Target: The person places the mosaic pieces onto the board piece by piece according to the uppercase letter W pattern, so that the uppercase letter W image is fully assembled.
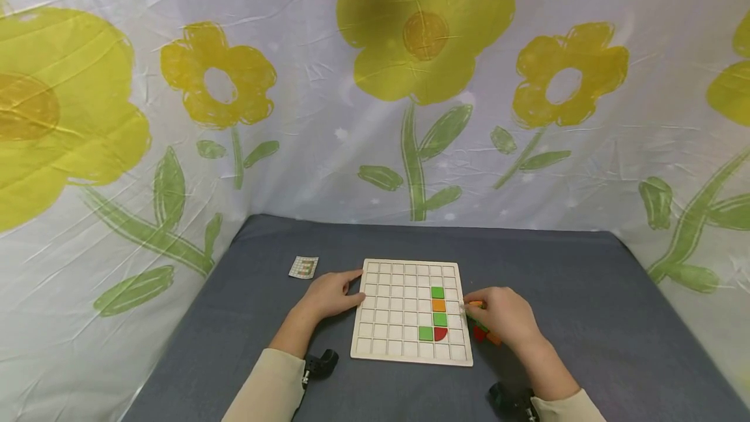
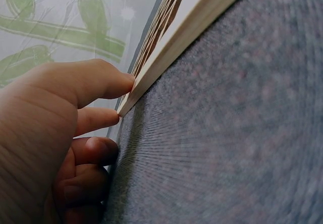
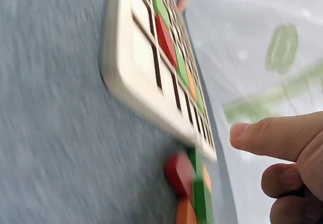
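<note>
A wooden grid board (image 1: 387,329) lies on the dark cloth. In its right part sit green squares (image 1: 437,292), an orange square (image 1: 438,305) and a red piece (image 1: 441,333) with one rounded corner. My left hand (image 1: 330,294) touches the board's left edge with thumb and index finger, the others curled below in the left wrist view. Beside the right edge, my right hand (image 1: 505,315) hovers over a small pile of loose pieces, among them a red one (image 3: 179,174) and a green one (image 3: 203,201). I see nothing between its fingers (image 3: 262,138).
A small printed card (image 1: 304,267) with a coloured grid pattern lies left of the board. The grey cloth (image 1: 193,350) covers the table. A flower-printed curtain (image 1: 316,168) hangs behind and at both sides.
</note>
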Demonstrator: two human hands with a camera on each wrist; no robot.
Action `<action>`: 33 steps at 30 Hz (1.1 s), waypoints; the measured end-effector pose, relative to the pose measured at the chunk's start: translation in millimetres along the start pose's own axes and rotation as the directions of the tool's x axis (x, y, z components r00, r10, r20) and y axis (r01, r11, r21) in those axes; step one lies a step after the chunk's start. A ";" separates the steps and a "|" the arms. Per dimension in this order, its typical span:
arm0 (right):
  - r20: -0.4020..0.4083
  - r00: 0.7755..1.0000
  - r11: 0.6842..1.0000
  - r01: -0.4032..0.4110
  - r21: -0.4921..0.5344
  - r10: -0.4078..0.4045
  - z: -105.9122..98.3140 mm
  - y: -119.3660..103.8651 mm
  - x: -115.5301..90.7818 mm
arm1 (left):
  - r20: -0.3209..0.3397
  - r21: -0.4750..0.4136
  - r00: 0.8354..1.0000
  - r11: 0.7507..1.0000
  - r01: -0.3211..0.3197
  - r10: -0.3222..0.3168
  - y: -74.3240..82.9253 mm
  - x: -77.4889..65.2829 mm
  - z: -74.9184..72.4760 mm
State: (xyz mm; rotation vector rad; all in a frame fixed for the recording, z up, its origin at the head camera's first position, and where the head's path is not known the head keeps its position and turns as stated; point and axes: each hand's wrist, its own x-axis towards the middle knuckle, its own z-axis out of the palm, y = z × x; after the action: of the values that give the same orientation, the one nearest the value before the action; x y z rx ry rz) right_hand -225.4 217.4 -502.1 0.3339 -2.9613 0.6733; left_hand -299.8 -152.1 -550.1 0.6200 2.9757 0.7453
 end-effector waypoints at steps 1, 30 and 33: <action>0.004 1.000 1.000 -0.012 0.004 0.012 -1.8 4.2 0.3 | 0.001 0.004 1.000 1.000 0.002 -0.002 0.0 0.2 0.1; 0.175 0.975 0.990 -0.137 -0.021 0.139 -14.8 51.8 6.4 | -0.002 0.005 1.000 1.000 0.004 -0.004 -0.4 -0.6 -0.3; 0.191 0.972 0.990 -0.138 -0.016 0.138 -14.7 50.6 6.9 | -0.007 0.003 1.000 1.000 0.001 -0.001 0.5 -1.0 -0.9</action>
State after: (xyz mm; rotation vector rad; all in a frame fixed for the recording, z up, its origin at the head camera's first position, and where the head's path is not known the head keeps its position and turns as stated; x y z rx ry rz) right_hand -243.3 266.9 -509.0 0.2038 -3.1929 0.6878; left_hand -298.8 -152.5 -549.1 0.6174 2.9842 0.7443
